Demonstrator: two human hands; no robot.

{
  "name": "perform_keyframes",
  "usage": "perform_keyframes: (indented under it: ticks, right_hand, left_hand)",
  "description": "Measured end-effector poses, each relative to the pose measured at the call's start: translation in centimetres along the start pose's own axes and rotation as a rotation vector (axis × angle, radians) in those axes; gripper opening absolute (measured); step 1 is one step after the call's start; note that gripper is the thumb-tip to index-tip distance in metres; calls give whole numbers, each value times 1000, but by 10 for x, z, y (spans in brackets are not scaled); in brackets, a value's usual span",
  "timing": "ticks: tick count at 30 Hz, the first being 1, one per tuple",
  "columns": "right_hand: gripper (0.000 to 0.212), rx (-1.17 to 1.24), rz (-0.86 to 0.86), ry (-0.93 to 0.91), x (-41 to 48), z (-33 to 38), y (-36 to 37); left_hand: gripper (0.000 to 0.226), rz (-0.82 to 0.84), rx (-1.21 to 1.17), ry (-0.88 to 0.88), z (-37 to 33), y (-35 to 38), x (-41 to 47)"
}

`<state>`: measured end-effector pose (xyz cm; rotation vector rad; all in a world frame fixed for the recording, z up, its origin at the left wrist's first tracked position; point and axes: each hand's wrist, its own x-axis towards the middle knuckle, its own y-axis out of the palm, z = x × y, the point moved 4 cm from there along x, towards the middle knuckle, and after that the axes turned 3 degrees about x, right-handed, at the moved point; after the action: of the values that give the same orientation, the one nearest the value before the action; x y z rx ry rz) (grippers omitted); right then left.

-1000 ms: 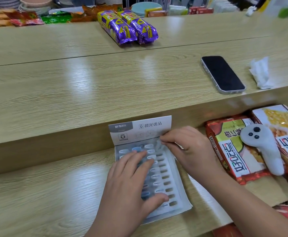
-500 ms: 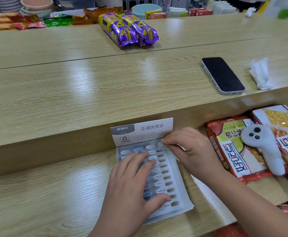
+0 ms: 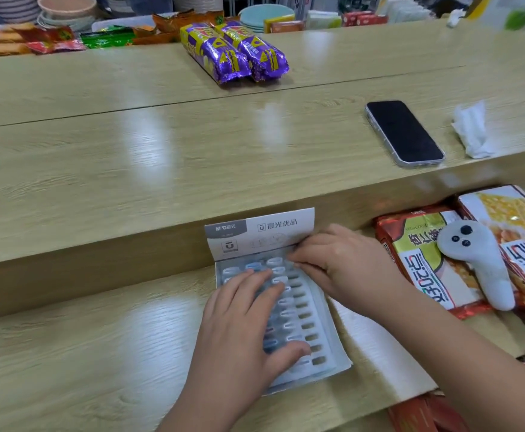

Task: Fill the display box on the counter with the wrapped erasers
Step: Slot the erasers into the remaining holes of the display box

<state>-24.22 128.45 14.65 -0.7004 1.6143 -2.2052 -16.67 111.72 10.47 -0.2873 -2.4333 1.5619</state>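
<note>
Right, the display box [image 3: 328, 333] on the lower counter [image 3: 99, 353] runs lengthwise away from me: my left hand [image 3: 239, 332] lies spread flat on its wrapped erasers [image 3: 289, 313], my right hand [image 3: 342, 263] bunches fingertips at the far end, pinch unclear.

A small shop: the two-tier wooden desk [image 3: 161, 169] carries purple snack packs [image 3: 233, 53] and snack bags [image 3: 426, 260], with stacked bowls [image 3: 67, 7] behind and a branded display box [image 3: 261, 235] of erasers.

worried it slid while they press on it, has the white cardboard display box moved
No: the white cardboard display box stands at the same spot against the wooden counter step, level with the red snack packet as before.
</note>
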Motion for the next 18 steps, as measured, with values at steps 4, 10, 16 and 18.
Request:
perform_keyframes:
  ticks: [4, 10, 16, 18]
  right_hand:
    - [16, 20, -117, 35, -18, 10, -14]
    - [20, 309, -457, 306, -120, 35, -6]
    - [16, 331, -424, 448, -219, 84, 52]
    - [14, 359, -300, 559, -240, 89, 80]
  left_hand:
    - [78, 72, 14, 32, -8, -11, 0]
    - [34, -274, -218, -37, -1, -26, -58]
    - [16, -453, -396, -228, -9, -11, -163]
    - [14, -375, -469, -336, -15, 13, -191]
